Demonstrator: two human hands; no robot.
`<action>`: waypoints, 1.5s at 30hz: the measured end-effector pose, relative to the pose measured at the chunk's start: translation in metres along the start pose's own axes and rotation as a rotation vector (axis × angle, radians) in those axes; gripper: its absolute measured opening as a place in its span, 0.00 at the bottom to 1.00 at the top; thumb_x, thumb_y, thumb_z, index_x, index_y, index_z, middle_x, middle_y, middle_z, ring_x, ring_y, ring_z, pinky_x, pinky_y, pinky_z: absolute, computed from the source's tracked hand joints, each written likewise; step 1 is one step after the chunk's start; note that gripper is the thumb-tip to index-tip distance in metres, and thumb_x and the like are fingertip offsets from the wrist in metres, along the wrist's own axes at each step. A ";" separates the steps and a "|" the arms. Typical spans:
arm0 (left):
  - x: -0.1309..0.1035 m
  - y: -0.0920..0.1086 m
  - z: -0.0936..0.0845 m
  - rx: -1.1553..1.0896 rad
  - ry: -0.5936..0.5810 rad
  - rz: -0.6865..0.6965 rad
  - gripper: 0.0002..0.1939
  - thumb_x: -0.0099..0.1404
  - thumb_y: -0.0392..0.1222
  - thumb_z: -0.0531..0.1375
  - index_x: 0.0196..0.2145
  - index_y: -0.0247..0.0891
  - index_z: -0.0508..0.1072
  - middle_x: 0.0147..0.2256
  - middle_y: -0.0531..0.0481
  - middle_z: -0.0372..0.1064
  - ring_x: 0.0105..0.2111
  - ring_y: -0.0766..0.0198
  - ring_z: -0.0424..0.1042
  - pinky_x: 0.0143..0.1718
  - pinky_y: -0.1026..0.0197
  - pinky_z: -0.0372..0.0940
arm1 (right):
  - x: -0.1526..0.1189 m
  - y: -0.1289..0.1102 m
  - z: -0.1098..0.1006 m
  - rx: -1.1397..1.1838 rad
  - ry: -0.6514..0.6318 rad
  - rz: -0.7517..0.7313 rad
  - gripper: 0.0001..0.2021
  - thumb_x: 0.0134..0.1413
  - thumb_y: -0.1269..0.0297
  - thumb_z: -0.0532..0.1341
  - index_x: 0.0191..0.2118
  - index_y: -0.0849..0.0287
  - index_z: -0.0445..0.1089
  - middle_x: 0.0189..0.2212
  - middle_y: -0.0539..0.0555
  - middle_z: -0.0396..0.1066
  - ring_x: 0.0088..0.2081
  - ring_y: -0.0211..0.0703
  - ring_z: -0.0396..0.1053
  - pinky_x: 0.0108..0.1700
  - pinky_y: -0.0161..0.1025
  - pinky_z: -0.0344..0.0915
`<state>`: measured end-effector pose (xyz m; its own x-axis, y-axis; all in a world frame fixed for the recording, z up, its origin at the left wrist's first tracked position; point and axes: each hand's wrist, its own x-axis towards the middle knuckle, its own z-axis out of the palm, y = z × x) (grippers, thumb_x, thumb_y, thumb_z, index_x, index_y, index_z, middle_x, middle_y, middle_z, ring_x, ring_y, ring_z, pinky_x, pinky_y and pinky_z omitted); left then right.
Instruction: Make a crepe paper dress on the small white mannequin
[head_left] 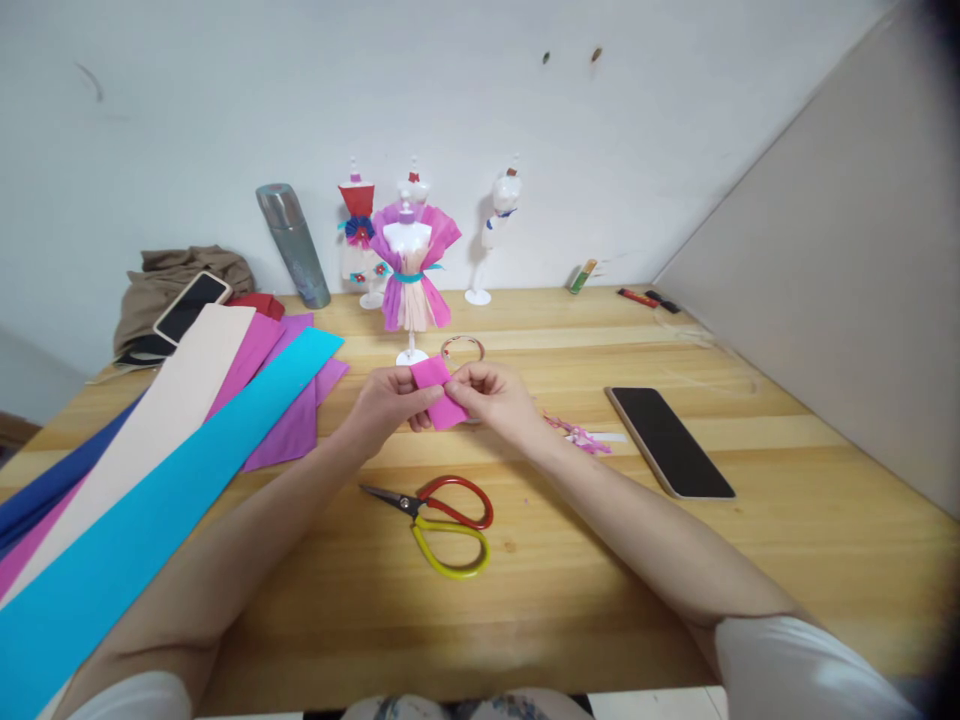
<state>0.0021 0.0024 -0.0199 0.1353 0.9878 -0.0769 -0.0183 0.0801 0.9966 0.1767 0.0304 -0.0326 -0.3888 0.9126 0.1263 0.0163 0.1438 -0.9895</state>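
A small folded piece of bright pink crepe paper (pixel 442 408) is pinched between my two hands above the middle of the table. My left hand (pixel 391 402) grips its left edge, thumb on top. On the right side, my right hand (pixel 491 396) holds it between thumb and fingers. Just behind stands a mini dress form (pixel 409 265) in a pink, purple and cream paper dress with a teal waistband. Below my hands, scissors (pixel 431 520) with one red and one yellow handle lie on the wood, slightly spread, blades pointing left.
Long crepe paper strips (pixel 180 470) cover the table's left side, near a phone (pixel 193 305) and brown cloth (pixel 176 280). A metal flask (pixel 294 245) and more dress forms (pixel 504 200) stand by the wall. Another phone (pixel 667 440) lies right, near pink scraps (pixel 589 437).
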 end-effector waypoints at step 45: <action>0.001 -0.001 -0.001 -0.240 -0.040 0.026 0.20 0.48 0.47 0.74 0.29 0.37 0.68 0.17 0.56 0.68 0.16 0.69 0.67 0.19 0.67 0.61 | 0.005 0.003 -0.002 0.243 0.026 0.083 0.20 0.37 0.50 0.76 0.30 0.57 0.71 0.17 0.45 0.68 0.19 0.35 0.62 0.25 0.35 0.60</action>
<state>0.0016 0.0029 -0.0208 0.1713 0.9842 -0.0457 -0.2564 0.0893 0.9625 0.1768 0.0361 -0.0348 -0.3718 0.9273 0.0423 -0.1753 -0.0254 -0.9842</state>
